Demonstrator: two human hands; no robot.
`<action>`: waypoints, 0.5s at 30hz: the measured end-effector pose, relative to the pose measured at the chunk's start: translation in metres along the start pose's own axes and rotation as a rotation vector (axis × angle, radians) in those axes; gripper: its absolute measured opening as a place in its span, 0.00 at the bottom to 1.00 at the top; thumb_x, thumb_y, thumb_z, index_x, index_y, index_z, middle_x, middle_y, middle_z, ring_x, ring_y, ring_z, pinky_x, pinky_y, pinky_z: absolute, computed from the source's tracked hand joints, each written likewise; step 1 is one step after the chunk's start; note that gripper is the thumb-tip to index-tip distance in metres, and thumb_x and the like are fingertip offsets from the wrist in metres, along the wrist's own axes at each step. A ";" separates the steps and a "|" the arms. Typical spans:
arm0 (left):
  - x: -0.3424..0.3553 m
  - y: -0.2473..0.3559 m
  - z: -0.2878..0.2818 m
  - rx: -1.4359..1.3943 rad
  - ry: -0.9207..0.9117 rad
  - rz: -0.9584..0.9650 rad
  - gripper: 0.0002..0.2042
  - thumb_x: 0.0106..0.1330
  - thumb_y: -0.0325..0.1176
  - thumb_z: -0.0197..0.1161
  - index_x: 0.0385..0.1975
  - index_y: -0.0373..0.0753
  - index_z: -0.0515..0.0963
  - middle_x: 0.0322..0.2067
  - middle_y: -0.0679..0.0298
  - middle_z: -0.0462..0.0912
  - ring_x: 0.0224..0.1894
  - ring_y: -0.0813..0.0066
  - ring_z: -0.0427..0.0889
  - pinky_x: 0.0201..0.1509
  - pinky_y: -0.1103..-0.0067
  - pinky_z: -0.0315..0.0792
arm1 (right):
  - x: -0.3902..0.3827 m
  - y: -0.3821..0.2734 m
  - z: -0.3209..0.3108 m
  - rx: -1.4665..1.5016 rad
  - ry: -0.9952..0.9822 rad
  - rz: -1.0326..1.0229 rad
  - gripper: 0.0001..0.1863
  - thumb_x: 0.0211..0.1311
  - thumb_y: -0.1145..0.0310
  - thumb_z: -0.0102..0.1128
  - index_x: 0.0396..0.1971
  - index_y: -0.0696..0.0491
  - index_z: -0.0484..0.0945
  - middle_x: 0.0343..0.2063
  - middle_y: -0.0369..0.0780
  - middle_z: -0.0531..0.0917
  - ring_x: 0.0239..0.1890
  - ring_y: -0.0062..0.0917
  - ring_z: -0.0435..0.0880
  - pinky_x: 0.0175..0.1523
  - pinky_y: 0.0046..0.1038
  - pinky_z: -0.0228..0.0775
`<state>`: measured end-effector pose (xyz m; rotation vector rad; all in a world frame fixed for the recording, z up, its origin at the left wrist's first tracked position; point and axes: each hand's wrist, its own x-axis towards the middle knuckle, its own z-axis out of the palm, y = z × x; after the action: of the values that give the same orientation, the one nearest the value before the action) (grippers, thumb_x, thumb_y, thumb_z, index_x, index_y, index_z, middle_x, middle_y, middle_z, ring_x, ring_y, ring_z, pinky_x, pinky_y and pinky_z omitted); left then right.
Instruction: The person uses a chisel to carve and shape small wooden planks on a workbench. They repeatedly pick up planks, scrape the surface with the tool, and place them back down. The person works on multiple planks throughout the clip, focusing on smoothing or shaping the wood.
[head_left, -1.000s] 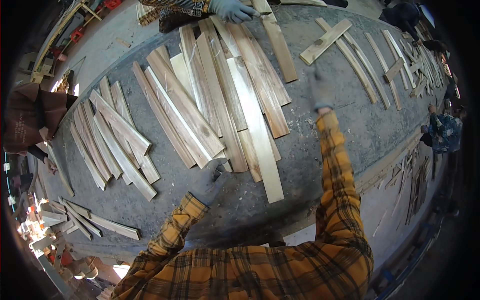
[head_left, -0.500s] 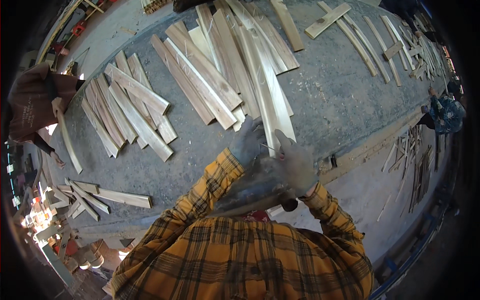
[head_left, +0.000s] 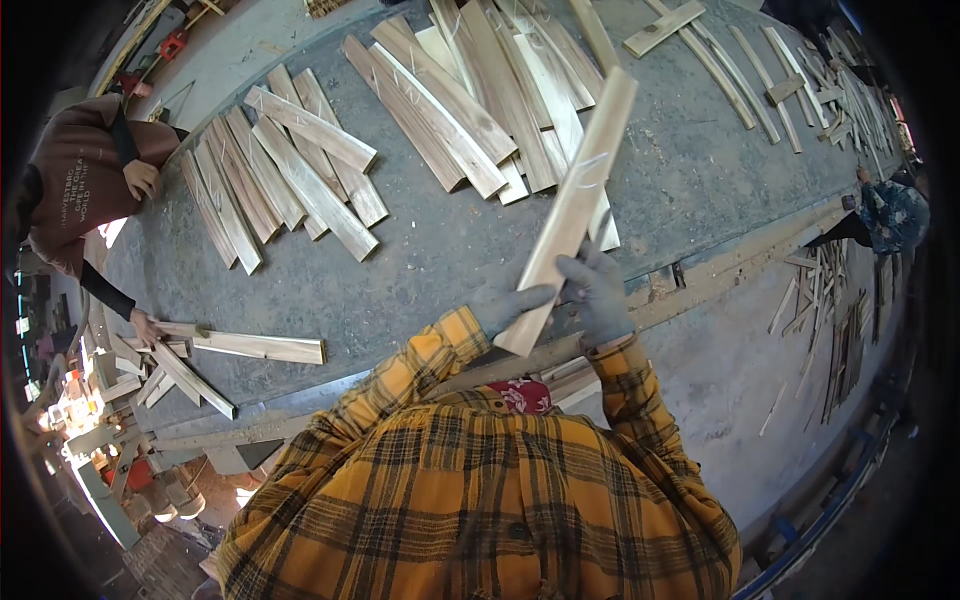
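A long wooden slat (head_left: 572,215) with a pale curved mark slants up from the table's near edge. My left hand (head_left: 505,300), in a grey glove, grips it near its lower end, thumb across the top face. My right hand (head_left: 600,295), also gloved in grey, is close beside the slat's right edge. Its fingers are curled; what they hold, if anything, I cannot make out. Beyond the held slat lies a fanned pile of similar slats (head_left: 455,100), several with pale marks.
The dark tabletop (head_left: 440,245) bears another slat group (head_left: 290,165) to the left and crossed pieces (head_left: 260,345) at the near left. A person in a brown shirt (head_left: 95,180) stands at the left, one hand on those pieces. At the far right are another person (head_left: 890,215) and loose strips (head_left: 825,310).
My left hand has lifted a slat, now tilted over the pile. My right hand has moved slightly up beside it. The co-worker has put down a strip and reaches to the near-left pieces.
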<state>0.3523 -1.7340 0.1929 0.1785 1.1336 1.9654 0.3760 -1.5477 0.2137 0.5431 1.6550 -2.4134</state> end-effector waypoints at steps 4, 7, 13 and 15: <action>0.051 0.013 -0.029 0.674 0.066 0.316 0.27 0.64 0.47 0.61 0.56 0.35 0.66 0.40 0.59 0.77 0.41 0.72 0.78 0.45 0.77 0.75 | 0.038 -0.103 -0.040 -0.001 0.409 -0.387 0.21 0.54 0.63 0.66 0.44 0.60 0.76 0.32 0.35 0.78 0.23 0.19 0.77 0.29 0.23 0.74; 0.093 0.058 -0.038 1.113 0.271 0.366 0.23 0.62 0.45 0.61 0.52 0.38 0.71 0.39 0.60 0.79 0.41 0.68 0.80 0.47 0.75 0.74 | 0.061 -0.197 -0.127 -0.853 0.917 -0.448 0.17 0.58 0.57 0.62 0.35 0.56 0.80 0.18 0.38 0.76 0.19 0.32 0.77 0.29 0.33 0.72; 0.229 0.142 -0.104 1.938 0.335 0.743 0.17 0.62 0.47 0.57 0.45 0.43 0.76 0.44 0.63 0.75 0.55 0.64 0.70 0.58 0.68 0.65 | 0.078 -0.056 -0.062 -1.945 0.526 -0.638 0.27 0.50 0.49 0.66 0.41 0.55 0.74 0.40 0.48 0.77 0.40 0.45 0.80 0.45 0.39 0.73; 0.250 0.145 -0.137 2.072 0.313 0.610 0.18 0.63 0.48 0.56 0.43 0.42 0.76 0.44 0.63 0.75 0.56 0.63 0.68 0.59 0.66 0.63 | 0.068 -0.027 -0.011 -1.821 0.418 -0.175 0.25 0.50 0.55 0.68 0.44 0.55 0.73 0.36 0.49 0.79 0.40 0.45 0.79 0.44 0.41 0.72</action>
<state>0.0395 -1.6767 0.1578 1.3559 3.0782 0.3191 0.3066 -1.5226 0.2069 0.4505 3.0463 -0.0542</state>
